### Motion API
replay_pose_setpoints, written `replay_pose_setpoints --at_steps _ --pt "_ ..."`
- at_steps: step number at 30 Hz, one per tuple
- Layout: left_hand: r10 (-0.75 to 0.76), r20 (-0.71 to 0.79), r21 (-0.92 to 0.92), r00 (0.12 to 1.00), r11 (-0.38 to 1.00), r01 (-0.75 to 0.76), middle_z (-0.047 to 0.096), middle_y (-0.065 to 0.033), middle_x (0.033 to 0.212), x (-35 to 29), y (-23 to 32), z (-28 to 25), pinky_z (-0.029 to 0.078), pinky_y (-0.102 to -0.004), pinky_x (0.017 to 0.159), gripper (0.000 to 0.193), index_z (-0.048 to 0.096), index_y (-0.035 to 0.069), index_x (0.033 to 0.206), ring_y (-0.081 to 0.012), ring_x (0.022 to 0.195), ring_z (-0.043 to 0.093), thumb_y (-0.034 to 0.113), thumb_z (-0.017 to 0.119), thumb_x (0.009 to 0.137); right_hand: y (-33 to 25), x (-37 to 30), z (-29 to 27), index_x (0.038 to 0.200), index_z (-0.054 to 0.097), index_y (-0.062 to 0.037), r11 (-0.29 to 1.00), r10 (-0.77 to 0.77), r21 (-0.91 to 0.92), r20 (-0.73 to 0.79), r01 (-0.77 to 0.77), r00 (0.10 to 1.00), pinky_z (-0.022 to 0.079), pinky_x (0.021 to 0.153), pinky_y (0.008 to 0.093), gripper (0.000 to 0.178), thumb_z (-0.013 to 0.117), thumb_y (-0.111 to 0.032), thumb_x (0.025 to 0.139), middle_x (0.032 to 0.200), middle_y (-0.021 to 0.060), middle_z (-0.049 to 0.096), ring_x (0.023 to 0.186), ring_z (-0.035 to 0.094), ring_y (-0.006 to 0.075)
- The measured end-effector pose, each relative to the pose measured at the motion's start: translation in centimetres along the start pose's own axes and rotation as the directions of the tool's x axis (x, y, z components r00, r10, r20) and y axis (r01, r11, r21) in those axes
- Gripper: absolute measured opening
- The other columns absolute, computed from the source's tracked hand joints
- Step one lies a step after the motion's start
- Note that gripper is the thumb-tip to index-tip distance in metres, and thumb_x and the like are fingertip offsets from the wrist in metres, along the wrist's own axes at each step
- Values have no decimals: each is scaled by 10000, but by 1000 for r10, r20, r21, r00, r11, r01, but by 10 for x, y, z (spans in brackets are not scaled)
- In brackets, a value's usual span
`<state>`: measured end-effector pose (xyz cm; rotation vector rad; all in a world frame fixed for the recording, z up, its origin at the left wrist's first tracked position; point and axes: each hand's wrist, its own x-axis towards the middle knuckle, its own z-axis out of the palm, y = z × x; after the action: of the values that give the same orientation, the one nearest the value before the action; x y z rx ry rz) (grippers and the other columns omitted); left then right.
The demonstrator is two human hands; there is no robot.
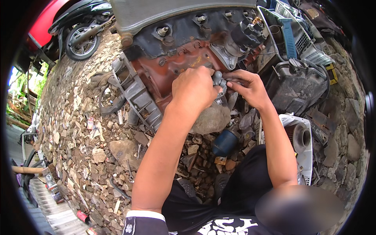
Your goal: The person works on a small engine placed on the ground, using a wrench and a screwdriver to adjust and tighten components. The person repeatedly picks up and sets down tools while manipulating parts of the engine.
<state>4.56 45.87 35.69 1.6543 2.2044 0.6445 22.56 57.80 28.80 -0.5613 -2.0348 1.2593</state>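
A small grey metal part (219, 80) with rounded knobs sits at the side of a red-brown engine block (156, 72). My left hand (194, 88), closed, grips it from the left. From the right, my right hand (247, 87) pinches its other side between thumb and fingers. How the part meets the block is hidden behind my hands. Above them, the black cylinder head (178, 37) carries spark plugs (162, 30) in a row. A black distributor (244, 39) stands on a metal bracket just above my right hand.
Below my hands lie a large stone (211, 118) and a blue oil filter (225, 143). At right are a dirty black container (297, 84) and white baskets (307, 168). Wrenches (130, 172) lie on the rubble at left. A motorbike (82, 41) stands far left.
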Motion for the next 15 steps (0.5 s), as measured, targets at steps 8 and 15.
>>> replay_pose_setpoints --at_steps 8,15 --pt "35 18 9 999 999 -35 773 -163 904 1 -3 -2 565 -455 847 380 786 174 1156 -344 914 747 338 843 818 5 4 -6 1011 779 5 986 17 -168 -13 -19 1000 552 754 294 171 812 -70 861 984 71 754 840 684 117" --pt "22 36 3 999 1000 -22 775 -160 919 0 -4 -3 557 -454 845 399 783 166 1171 -346 923 745 343 839 818 5 3 -3 1021 775 12 990 -94 -108 -10 92 996 565 797 300 171 807 -40 862 988 69 754 861 687 122"
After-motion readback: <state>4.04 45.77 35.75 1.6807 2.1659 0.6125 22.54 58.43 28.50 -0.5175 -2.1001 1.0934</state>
